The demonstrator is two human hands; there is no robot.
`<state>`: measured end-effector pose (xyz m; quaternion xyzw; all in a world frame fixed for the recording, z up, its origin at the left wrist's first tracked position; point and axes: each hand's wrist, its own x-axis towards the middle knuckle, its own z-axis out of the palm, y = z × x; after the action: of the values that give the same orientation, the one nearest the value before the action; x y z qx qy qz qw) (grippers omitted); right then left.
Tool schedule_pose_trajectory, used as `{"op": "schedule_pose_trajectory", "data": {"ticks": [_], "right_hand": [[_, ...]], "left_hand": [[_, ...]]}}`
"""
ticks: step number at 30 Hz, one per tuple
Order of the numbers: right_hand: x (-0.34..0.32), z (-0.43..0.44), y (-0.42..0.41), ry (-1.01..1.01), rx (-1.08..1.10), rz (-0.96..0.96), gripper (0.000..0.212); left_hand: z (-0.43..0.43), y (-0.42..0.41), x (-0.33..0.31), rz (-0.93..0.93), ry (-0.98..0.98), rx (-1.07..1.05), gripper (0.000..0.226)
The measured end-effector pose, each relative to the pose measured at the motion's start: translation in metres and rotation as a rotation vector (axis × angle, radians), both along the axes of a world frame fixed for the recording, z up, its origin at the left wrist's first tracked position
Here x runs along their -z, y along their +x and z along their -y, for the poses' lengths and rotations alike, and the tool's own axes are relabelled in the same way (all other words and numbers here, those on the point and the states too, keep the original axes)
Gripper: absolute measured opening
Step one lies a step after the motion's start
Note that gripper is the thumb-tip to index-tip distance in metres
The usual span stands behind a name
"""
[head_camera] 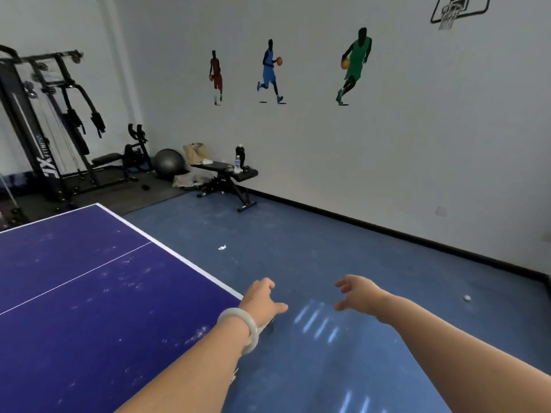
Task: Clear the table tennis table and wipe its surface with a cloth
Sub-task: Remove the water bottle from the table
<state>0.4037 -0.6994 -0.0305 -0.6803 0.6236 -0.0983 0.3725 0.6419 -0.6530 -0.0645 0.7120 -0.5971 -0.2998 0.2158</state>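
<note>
My left hand (262,302) loose-fingered, empty, over near corner of table tennis table (89,278); bangle (238,326) on wrist. My right hand (357,296) fingers spread, empty, just right of table. White ball (467,298) on floor, farther right of table. I see tabletop smudged.

left grip (262,302) just past the corner of the dusty blue surface (74,293), right grip (357,296) over the floor (328,248), both with fingers relaxed.

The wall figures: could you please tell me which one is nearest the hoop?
The green figure, rightmost; the blue figure and red figure are further left of the hoop.
</note>
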Motion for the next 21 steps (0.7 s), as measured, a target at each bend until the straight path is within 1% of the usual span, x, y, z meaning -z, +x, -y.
{"op": "schedule_pose_trajectory", "data": {"ticks": [3,5,9,13,17,21], "right_hand": [[0.011,0.097,0.028,-0.02,-0.088,-0.047,0.063],[0.013,0.142,0.043,-0.037,-0.132,-0.077,0.065],[0.021,0.251,0.068,-0.035,-0.153,-0.118,0.066],[0.018,0.348,0.085,-0.029,-0.202,-0.175,0.066],[0.019,0.444,0.098,-0.007,-0.256,-0.183,0.068],[0.026,0.549,0.113,0.004,-0.31,-0.124,0.066]], "left_hand": [[0.091,0.019,0.01,-0.001,0.023,-0.04,0.056],[0.136,0.031,0.012,0.005,0.032,-0.068,0.054],[0.254,0.052,0.019,-0.026,0.033,-0.093,0.054],[0.351,0.066,0.018,-0.061,0.048,-0.125,0.056],[0.439,0.078,0.026,-0.045,0.063,-0.151,0.056],[0.522,0.093,0.036,-0.055,0.065,-0.22,0.056]]}}
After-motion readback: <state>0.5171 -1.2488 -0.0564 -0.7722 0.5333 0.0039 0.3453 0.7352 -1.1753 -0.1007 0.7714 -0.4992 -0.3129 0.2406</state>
